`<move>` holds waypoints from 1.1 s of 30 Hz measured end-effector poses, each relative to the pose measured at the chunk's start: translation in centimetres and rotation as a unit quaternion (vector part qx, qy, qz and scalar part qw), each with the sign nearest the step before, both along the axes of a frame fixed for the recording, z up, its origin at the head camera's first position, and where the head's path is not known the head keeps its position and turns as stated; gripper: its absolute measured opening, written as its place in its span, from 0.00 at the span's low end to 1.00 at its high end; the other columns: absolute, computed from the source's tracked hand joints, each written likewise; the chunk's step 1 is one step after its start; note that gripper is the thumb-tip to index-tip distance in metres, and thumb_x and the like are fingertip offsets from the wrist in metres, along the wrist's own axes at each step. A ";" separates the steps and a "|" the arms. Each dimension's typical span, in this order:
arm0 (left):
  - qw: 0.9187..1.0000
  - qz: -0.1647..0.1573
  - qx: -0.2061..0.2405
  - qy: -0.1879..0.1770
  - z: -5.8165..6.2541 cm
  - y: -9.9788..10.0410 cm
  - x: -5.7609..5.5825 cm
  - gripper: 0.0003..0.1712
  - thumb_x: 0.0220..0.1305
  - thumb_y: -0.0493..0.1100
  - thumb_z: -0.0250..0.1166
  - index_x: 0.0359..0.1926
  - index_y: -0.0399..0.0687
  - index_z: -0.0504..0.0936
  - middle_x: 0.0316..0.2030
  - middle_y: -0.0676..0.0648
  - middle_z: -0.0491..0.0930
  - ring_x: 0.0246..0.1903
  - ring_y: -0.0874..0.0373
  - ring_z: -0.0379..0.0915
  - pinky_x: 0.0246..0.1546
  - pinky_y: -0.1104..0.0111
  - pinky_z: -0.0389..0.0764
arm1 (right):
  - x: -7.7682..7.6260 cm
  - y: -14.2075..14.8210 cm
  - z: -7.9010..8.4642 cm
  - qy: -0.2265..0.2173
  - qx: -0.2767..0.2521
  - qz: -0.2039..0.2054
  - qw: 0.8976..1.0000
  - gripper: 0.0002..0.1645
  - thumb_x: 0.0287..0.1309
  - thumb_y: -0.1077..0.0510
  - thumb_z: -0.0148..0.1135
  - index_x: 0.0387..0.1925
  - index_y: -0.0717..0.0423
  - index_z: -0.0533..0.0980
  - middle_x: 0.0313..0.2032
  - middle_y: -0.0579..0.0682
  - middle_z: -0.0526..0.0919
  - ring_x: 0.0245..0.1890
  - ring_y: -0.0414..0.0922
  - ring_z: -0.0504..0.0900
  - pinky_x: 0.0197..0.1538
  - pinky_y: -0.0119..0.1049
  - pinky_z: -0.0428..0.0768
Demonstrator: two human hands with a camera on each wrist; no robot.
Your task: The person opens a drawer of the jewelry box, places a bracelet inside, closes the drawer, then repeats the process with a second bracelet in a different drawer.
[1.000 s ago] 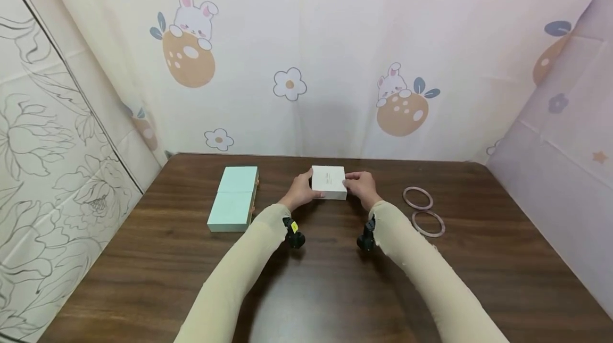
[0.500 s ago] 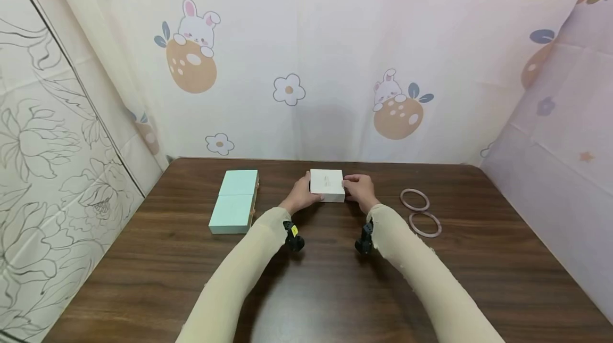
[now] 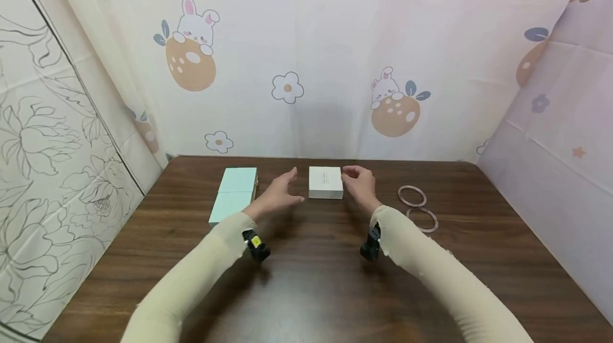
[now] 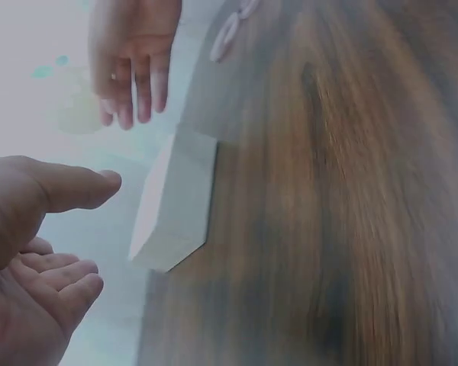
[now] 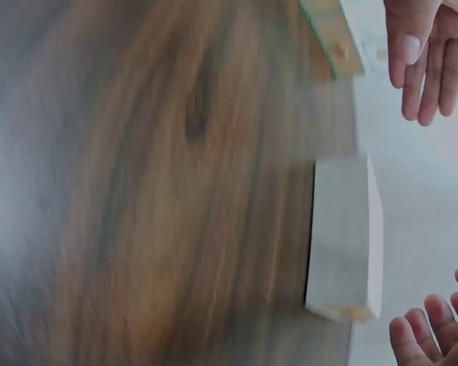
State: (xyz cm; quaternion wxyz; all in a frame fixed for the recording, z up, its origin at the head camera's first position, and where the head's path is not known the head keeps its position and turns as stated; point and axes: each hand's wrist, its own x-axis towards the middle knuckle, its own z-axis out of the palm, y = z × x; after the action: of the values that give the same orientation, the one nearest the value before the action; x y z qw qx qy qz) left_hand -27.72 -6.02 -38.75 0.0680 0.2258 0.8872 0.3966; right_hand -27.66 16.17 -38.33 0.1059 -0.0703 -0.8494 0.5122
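A small white box [image 3: 325, 183] with faint lettering on its lid sits near the back of the table. My left hand [image 3: 278, 194] is off to the box's left, thumb and fingers spread, with a gap between it and the box. Close by the box's right side is my right hand [image 3: 359, 183], its fingers loosely bent and holding nothing. In the left wrist view the white box [image 4: 175, 198] stands apart from both hands. The right wrist view shows the box [image 5: 343, 236] between the two hands, touched by neither.
Left of the left hand lies a pale mint box [image 3: 234, 194], partly behind that wrist. Two pinkish rings [image 3: 412, 195] lie on the right of the dark wooden table [image 3: 316, 279]. A printed curtain [image 3: 297, 40] hangs behind the table's back edge.
My left hand has let go of the white box and moved left, its fingers spreading. My right hand has come off the box's right side. The box stays in place.
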 end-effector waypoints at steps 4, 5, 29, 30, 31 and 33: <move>0.999 0.003 0.000 0.042 1.3 -3.2 1.4 0.48 0.51 0.41 0.66 0.66 0.38 0.46 0.62 0.40 0.56 0.60 0.50 0.55 0.55 0.59 0.60 | 0.8 -1.8 0.5 0.005 -0.020 0.033 0.999 0.15 0.50 0.62 0.58 0.41 0.62 0.77 0.36 0.55 0.80 0.37 0.45 0.75 0.38 0.33 0.71; 0.999 0.006 0.002 0.047 1.6 -4.0 1.8 0.48 0.51 0.41 0.65 0.66 0.38 0.46 0.62 0.40 0.56 0.60 0.50 0.54 0.55 0.58 0.60 | 1.0 -2.4 0.6 0.005 -0.025 0.040 0.999 0.15 0.49 0.62 0.58 0.41 0.62 0.77 0.35 0.55 0.80 0.36 0.44 0.75 0.37 0.32 0.70; 0.993 0.120 -0.016 0.006 -3.3 -17.6 5.9 0.61 0.43 0.55 0.69 0.66 0.35 0.40 0.64 0.35 0.47 0.61 0.39 0.47 0.54 0.50 0.57 | 5.2 -15.6 -1.9 -0.072 -0.127 0.166 0.975 0.20 0.48 0.59 0.62 0.46 0.59 0.74 0.42 0.55 0.78 0.41 0.45 0.76 0.42 0.35 0.74; 0.993 0.120 -0.018 0.004 -3.5 -17.8 5.9 0.61 0.44 0.55 0.69 0.66 0.35 0.39 0.64 0.35 0.47 0.61 0.38 0.47 0.54 0.49 0.57 | 5.3 -16.1 -2.1 -0.080 -0.131 0.165 0.974 0.21 0.48 0.59 0.62 0.47 0.59 0.73 0.42 0.54 0.77 0.42 0.45 0.76 0.42 0.35 0.74; 0.993 0.120 -0.017 0.000 -3.7 -17.9 5.8 0.61 0.44 0.55 0.69 0.66 0.35 0.39 0.64 0.35 0.47 0.61 0.38 0.47 0.54 0.49 0.56 | 5.4 -16.5 -2.3 -0.089 -0.134 0.164 0.973 0.23 0.48 0.58 0.62 0.48 0.59 0.73 0.43 0.54 0.77 0.43 0.46 0.75 0.42 0.35 0.74; 0.993 0.120 -0.006 -0.007 -4.2 -18.0 5.6 0.61 0.44 0.55 0.69 0.66 0.35 0.39 0.64 0.35 0.47 0.61 0.39 0.46 0.55 0.49 0.56 | 5.5 -17.3 -2.8 -0.097 -0.138 0.161 0.972 0.25 0.48 0.57 0.61 0.50 0.60 0.71 0.44 0.55 0.76 0.43 0.46 0.74 0.41 0.35 0.74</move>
State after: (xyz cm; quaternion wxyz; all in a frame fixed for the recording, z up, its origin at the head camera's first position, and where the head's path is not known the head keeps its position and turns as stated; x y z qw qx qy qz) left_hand -22.13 -24.03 -42.92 0.0275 0.1142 0.9096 0.3985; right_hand -22.20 -1.10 -41.16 -0.0716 0.0038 -0.7768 0.6257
